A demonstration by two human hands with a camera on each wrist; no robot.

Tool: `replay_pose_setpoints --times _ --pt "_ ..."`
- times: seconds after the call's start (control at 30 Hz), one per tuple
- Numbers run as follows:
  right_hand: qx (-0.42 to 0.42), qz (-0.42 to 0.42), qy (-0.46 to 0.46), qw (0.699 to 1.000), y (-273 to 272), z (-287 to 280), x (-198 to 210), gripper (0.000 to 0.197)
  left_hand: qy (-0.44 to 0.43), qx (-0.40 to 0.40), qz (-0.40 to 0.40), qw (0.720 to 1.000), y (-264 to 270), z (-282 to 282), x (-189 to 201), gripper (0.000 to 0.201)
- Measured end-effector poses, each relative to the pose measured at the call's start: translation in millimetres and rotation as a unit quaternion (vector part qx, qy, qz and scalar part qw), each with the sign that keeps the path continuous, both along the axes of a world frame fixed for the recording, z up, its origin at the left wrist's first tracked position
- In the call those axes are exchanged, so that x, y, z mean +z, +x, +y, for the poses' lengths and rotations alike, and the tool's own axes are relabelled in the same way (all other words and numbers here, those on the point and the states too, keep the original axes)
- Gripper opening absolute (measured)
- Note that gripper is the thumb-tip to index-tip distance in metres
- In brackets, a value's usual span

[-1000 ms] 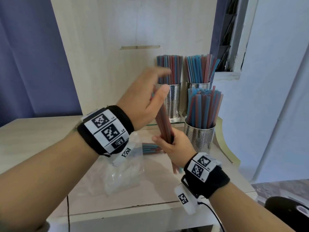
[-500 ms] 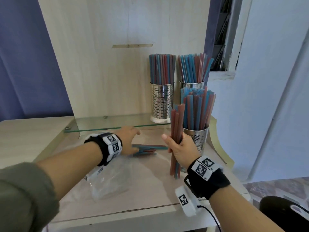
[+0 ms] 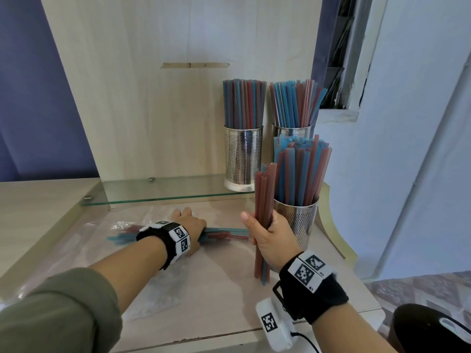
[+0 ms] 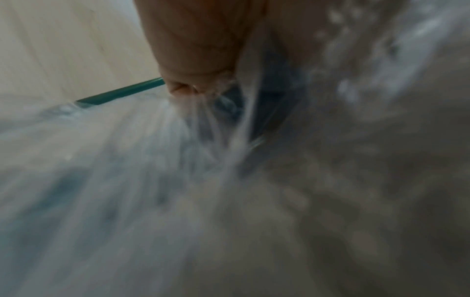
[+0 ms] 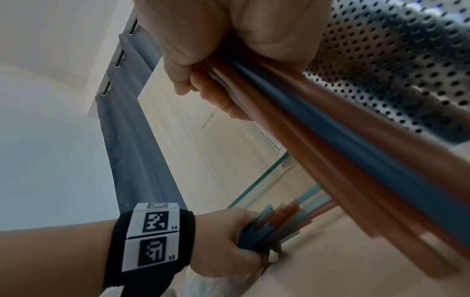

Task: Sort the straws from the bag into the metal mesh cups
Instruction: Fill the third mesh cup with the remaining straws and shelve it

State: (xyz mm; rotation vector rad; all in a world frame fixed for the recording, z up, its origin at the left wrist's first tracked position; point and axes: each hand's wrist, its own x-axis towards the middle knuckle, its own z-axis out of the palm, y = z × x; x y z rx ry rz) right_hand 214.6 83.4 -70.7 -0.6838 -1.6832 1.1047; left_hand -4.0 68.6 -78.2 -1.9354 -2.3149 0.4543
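Before you lies the pale wooden tabletop (image 3: 224, 301), backed by an upright light wood panel (image 3: 158, 98), with a clear glass shelf (image 3: 163, 193) raised just above the surface at the panel's foot. A crumpled clear plastic bag (image 3: 107, 238) is spread flat over the left half of the tabletop. Three perforated metal mesh cups stand at the right: the tall left rear cup (image 3: 243, 156) on the glass shelf, the right rear cup (image 3: 290, 129) beside it, and the near front cup (image 3: 302, 220) on the tabletop, each packed with upright red and blue straws. Your right hand (image 3: 270, 238) is wrapped around an upright bundle of mostly red plastic straws (image 3: 263, 197), held just left of the near front cup with its lower ends above the tabletop; the right wrist view shows your fingers (image 5: 203, 94) curled round the bundle, a blue straw among the red. Your left hand (image 3: 190, 226) lies low on the bag, closed over a loose cluster of red and blue straws (image 3: 224, 234) lying flat, their ends projecting toward your right hand. In the left wrist view, blurred plastic fills most of the picture, a fingertip (image 4: 188, 86) pressing into the film. Each wrist carries a black band with printed square markers (image 3: 307, 271).
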Motion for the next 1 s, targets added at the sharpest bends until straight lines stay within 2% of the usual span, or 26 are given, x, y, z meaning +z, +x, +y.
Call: replay_pose_setpoints --times 0.1,0.2,0.27,0.33,0.43,0.5,0.6,0.67,0.7,0.73,0.77,0.83,0.87,0.9,0.93,1.0 --pt "-0.001 0.011 -0.001 1.000 1 1 -2 0.033 0.039 0.001 -0.005 0.999 -1 2 0 0.019" --pt "-0.012 0.032 -0.021 0.999 3 2 -4 0.029 0.151 0.018 -0.075 0.985 -2 -4 13 0.016" --pt "-0.011 0.036 -0.030 0.999 5 2 -3 0.029 0.226 0.031 -0.139 0.964 -6 -8 24 0.021" --pt "0.003 0.026 -0.025 0.999 6 1 -1 0.032 0.291 0.026 -0.208 0.934 -6 -16 38 0.034" --pt "0.030 -0.002 -0.009 1.000 4 -3 5 0.042 0.365 0.020 -0.278 0.888 -4 -27 61 0.080" --pt "0.040 0.001 -0.004 0.999 -1 -6 8 0.039 0.400 0.003 -0.335 0.853 -7 -28 74 0.090" --pt "0.043 0.030 0.002 0.999 -10 -10 13 0.025 0.430 -0.049 -0.464 0.773 -11 -34 98 0.083" --pt "0.051 0.057 -0.002 0.997 -15 -12 18 0.023 0.412 -0.056 -0.540 0.732 -5 -40 113 0.050" --pt "0.054 0.065 -0.005 0.996 -18 -13 21 0.027 0.403 -0.060 -0.553 0.727 -2 -40 116 0.028" --pt "0.055 0.066 -0.007 0.996 -21 -13 23 0.030 0.391 -0.063 -0.556 0.731 4 -42 119 0.019" --pt "0.053 0.062 -0.007 0.997 -25 -13 24 0.031 0.375 -0.064 -0.551 0.743 6 -42 115 0.026" --pt "0.053 0.045 0.000 0.998 -30 -12 23 0.028 0.359 -0.047 -0.516 0.776 5 -36 98 0.064" --pt "0.053 0.024 0.003 0.998 -31 -11 21 0.028 0.350 -0.042 -0.503 0.789 5 -34 90 0.074" --pt "0.054 -0.011 0.006 0.998 -32 -11 19 0.029 0.345 -0.044 -0.509 0.788 5 -33 85 0.077" --pt "0.055 -0.054 0.007 0.997 -31 -11 17 0.030 0.351 -0.047 -0.530 0.770 9 -34 86 0.075" --pt "0.052 -0.118 0.002 0.992 -29 -9 14 0.028 0.380 -0.041 -0.578 0.721 18 -38 94 0.052"
